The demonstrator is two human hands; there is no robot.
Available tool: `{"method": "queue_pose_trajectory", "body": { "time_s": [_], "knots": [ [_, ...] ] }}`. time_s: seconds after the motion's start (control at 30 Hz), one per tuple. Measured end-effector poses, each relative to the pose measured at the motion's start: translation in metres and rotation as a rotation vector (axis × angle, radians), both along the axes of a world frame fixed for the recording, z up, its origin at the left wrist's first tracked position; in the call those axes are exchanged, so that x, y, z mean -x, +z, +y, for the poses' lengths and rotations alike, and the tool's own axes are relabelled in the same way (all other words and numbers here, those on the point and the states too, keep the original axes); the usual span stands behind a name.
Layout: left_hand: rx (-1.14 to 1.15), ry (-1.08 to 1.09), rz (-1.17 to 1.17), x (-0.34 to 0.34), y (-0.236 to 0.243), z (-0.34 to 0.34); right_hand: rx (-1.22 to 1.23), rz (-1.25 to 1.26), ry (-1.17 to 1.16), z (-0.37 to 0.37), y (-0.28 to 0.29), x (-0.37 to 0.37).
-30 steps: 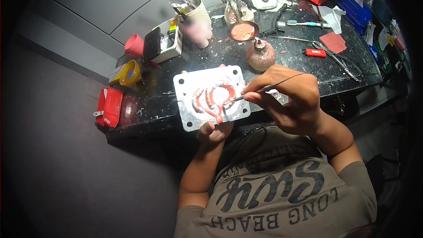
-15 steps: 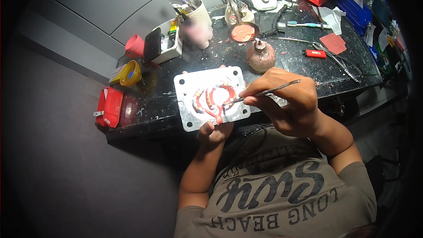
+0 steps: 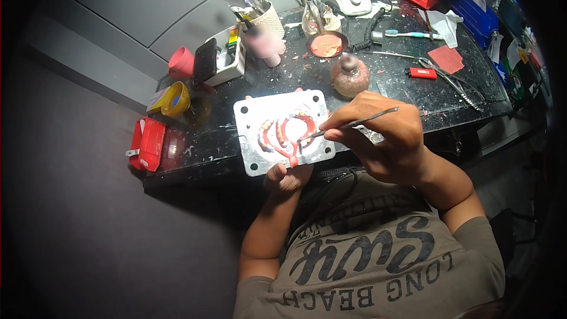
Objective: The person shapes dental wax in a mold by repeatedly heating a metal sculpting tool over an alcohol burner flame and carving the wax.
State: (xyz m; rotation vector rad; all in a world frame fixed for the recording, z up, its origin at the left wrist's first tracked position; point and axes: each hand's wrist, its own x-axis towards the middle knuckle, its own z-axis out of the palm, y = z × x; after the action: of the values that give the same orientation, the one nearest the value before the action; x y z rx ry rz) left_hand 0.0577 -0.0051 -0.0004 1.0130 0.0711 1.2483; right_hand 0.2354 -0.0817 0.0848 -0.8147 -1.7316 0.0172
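Note:
My left hand [image 3: 287, 178] grips a square metal dental flask half [image 3: 254, 162] from below, its thumb over the near edge and some fingertips behind the far edge. White plaster fills the flask, and two curved red wax denture arches [image 3: 312, 124] with teeth are set in it. A red wax strip [image 3: 293, 159] branches from the near rim toward the arches. Held like a pen in my right hand [image 3: 384, 133] is a thin dark wax carving tool [image 3: 369, 119]. Its tip is at the right arch, close to the wax branch; glare hides the exact contact.
On the black bench [image 3: 218, 136] beyond the flask stands a round alcohol burner [image 3: 349, 77]. Behind it is a pan of pink wax [image 3: 326, 44]. At right lie a red lighter [image 3: 422, 73], a pink wax sheet [image 3: 446, 59] and a toothbrush [image 3: 413, 34]. A yellow bowl [image 3: 175, 99] sits left.
The carving tool's rear end and my right hand have shifted slightly left. The flask stays in place in my left hand.

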Motion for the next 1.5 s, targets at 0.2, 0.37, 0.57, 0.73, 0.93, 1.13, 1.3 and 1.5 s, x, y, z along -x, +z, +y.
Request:
{"method": "queue_pose_trajectory", "body": {
  "time_s": [0.2,0.37,0.57,0.73,0.93,1.13,1.3,1.5],
  "knots": [
    [0.066,-0.048,-0.051,0.0023,-0.0016,-0.0022,-0.003,0.007,-0.010,0.0007,-0.0010,-0.0018],
    [0.125,-0.098,-0.099,0.0043,-0.0032,-0.0064,0.001,0.001,0.007,0.0001,-0.0008,0.0000],
    [0.080,-0.027,0.012,0.0076,-0.0041,-0.0065,-0.002,-0.011,-0.026,-0.0007,-0.0007,-0.0018],
    [0.107,-0.077,-0.058,0.0075,-0.0049,-0.0068,-0.011,-0.006,-0.028,-0.0009,-0.0017,-0.0025],
    [0.120,-0.116,-0.116,0.0069,-0.0055,-0.0062,0.002,-0.008,-0.055,-0.0004,-0.0011,-0.0037],
    [0.145,-0.130,-0.112,0.0081,-0.0057,-0.0061,-0.002,-0.001,-0.044,-0.0005,-0.0022,-0.0045],
    [0.149,-0.130,-0.113,0.0082,-0.0063,-0.0071,0.010,0.009,-0.048,-0.0003,-0.0008,-0.0037],
    [0.151,-0.129,-0.113,0.0082,-0.0073,-0.0066,0.022,0.016,-0.050,-0.0002,-0.0009,-0.0040]
  ]
}}
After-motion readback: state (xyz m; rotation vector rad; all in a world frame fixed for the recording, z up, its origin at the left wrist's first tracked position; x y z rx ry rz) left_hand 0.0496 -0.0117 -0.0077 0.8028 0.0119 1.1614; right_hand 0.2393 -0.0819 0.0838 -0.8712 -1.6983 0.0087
